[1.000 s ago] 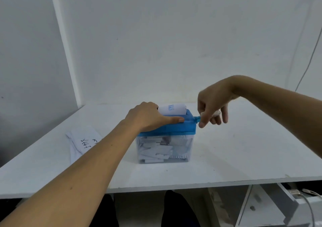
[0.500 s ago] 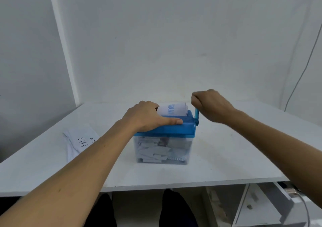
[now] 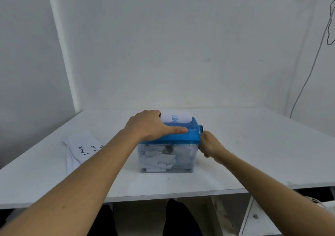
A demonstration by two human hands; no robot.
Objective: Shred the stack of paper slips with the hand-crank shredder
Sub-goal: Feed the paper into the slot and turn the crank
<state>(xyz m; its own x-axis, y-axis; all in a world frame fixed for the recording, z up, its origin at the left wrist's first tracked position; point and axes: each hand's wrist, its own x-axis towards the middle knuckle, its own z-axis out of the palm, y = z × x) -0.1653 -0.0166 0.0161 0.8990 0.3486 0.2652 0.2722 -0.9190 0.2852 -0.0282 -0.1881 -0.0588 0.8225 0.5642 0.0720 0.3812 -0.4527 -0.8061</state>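
Note:
A small hand-crank shredder (image 3: 190, 136) with a blue top and a clear bin (image 3: 163, 159) full of white paper strips stands mid-table. A white slip with blue letters (image 3: 175, 118) sticks up out of its slot. My left hand (image 3: 150, 127) lies over the blue top, thumb stretched along its front edge. My right hand (image 3: 208, 144) is low at the shredder's right side, fingers curled round the crank handle, which the hand hides. The stack of paper slips (image 3: 81, 148), with handwriting on top, lies to the left on the table.
The white table (image 3: 253, 154) meets white walls at the back and left. A cable (image 3: 308, 76) hangs down the right wall. Below the front edge are my dark-clad legs (image 3: 177, 217) and a white drawer unit (image 3: 257, 217) at the right.
My right hand swung the crank round, from beside the blue top, up over it, then down to the bin's right side. My left hand stayed on the top.

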